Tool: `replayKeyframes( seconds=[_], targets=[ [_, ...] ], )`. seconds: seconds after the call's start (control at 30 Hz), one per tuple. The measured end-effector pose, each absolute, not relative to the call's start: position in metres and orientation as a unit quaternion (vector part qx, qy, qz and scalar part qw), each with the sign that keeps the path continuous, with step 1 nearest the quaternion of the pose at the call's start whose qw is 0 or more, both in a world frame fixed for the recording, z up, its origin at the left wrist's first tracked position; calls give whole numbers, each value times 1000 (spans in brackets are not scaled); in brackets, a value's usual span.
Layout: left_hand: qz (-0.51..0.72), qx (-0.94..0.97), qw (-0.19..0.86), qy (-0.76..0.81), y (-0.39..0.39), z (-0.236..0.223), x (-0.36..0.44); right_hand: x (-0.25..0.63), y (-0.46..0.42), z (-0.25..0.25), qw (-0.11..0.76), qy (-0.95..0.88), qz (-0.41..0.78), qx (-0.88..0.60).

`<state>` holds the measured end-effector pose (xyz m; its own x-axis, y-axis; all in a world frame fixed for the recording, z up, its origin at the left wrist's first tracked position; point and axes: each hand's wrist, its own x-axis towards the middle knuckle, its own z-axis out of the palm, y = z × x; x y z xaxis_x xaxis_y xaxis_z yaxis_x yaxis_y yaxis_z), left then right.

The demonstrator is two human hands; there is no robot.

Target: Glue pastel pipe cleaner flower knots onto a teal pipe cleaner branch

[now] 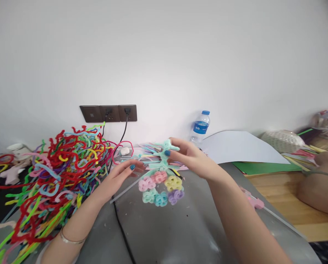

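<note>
A ring of small pastel pipe-cleaner flowers, in pink, coral, yellow, purple, blue and mint, hangs over the grey table. Above it rises a mint pipe-cleaner piece, which looks like a bow. My right hand pinches this mint piece between thumb and fingers. To the left of it, my left hand has its fingers stretched out, apart from the flower ring and holding nothing. A translucent stick lies slantwise below my left hand. Loose pastel pipe cleaners lie behind the flowers.
A tangled heap of bright pipe cleaners covers the left side. At the back stand a water bottle and white paper. A pink glue gun lies right. A black cable crosses the table. Another person's arm rests far right.
</note>
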<state>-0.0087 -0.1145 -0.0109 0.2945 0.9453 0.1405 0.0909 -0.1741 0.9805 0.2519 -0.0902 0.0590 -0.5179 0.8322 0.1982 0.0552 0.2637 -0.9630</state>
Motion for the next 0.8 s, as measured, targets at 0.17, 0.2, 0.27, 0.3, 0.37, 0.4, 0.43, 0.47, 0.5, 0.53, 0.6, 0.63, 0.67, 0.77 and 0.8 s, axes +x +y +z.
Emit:
replayKeyframes(
  seconds=[0.17, 0.2, 0.27, 0.3, 0.37, 0.4, 0.43, 0.47, 0.5, 0.53, 0.6, 0.63, 0.67, 0.77, 0.8],
  targets=[
    [415, 665, 488, 384, -115, -7, 6, 237, -95, 42, 345, -735, 487, -322],
    [411, 671, 478, 392, -115, -7, 10, 235, -95, 37, 343, -739, 482, -322],
    [406, 681, 442, 419, -114, -8, 15, 233, -95, 29, 346, -743, 479, -314],
    [404, 685, 421, 435, -114, -8, 17, 232, -95, 26, 350, -743, 480, -310],
    [402, 688, 395, 457, -114, -6, 21, 231, -95, 20, 363, -734, 487, -305],
    [403, 688, 391, 461, -115, -5, 23, 230, -96, 18, 370, -727, 490, -306],
    [405, 689, 390, 457, -115, -3, 25, 229, -97, 17, 379, -721, 492, -309],
    [409, 693, 390, 448, -115, -1, 26, 228, -98, 16, 388, -715, 492, -312],
    [413, 697, 389, 439, -115, 1, 27, 227, -99, 16, 396, -709, 491, -315],
    [414, 702, 386, 432, -116, 3, 28, 228, -100, 16, 403, -705, 491, -316],
    [408, 708, 374, 438, -115, 4, 28, 231, -103, 15, 418, -695, 491, -319],
    [406, 705, 367, 450, -115, 4, 27, 235, -103, 13, 433, -687, 485, -323],
    [407, 699, 361, 464, -114, 3, 26, 239, -104, 11, 452, -680, 473, -331],
    [431, 670, 366, 481, -111, -1, 18, 255, -104, -4, 487, -674, 408, -377],
    [439, 661, 379, 476, -110, -2, 15, 261, -104, -10, 477, -682, 394, -390]
  ],
)
